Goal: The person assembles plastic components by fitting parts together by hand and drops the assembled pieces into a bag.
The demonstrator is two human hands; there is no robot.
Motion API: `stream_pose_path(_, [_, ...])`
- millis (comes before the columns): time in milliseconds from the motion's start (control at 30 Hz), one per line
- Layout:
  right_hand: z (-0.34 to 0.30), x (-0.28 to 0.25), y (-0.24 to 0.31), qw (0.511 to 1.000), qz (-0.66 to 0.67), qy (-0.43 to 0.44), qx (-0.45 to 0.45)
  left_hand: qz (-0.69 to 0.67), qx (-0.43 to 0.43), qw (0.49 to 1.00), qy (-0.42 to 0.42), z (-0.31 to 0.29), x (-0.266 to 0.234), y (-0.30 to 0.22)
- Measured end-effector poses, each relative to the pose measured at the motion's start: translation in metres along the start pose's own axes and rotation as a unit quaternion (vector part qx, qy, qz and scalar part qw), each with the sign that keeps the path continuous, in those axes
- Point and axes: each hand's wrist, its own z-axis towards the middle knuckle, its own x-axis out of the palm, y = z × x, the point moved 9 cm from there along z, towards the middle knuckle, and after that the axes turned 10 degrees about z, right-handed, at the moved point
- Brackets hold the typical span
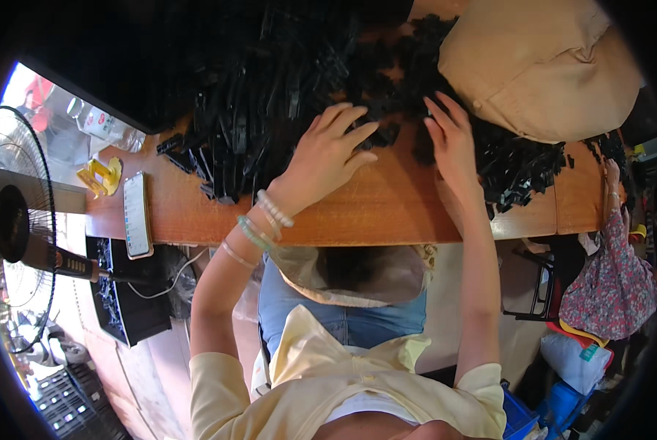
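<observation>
My left hand (333, 152), with beaded bracelets on its wrist, hovers over the near edge of a heap of long black plastic pieces (233, 125). Its fingers are spread, and nothing shows in them. Short black parts (387, 132) lie just beyond its fingertips. To the right, my right hand (454, 139) reaches over the table beside a second black heap (522, 172). The fingers of that hand are apart and slightly bent, with no held thing visible. Bare wooden tabletop (405, 198) shows between the two hands.
A tan cloth bundle (537, 70) sits on the right heap. At left are a phone (136, 213), a yellow holder (102, 176), a clear bottle (97, 121) and a fan (13, 224). Below stands a black bin (127, 293). Another person (610, 282) sits at far right.
</observation>
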Motion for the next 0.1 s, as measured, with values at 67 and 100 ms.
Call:
stream_pose_path(67, [0.027, 0.026, 0.001, 0.997, -0.061, 0.038, -0.034, 0.043, 0.02, 0.999, -0.002, 0.026, 0.014, 0.003])
stream_pose_path(100, [0.038, 0.037, 0.002, 0.992, -0.102, 0.044, -0.058, 0.079, 0.036, 0.996, 0.001, 0.044, 0.022, 0.002])
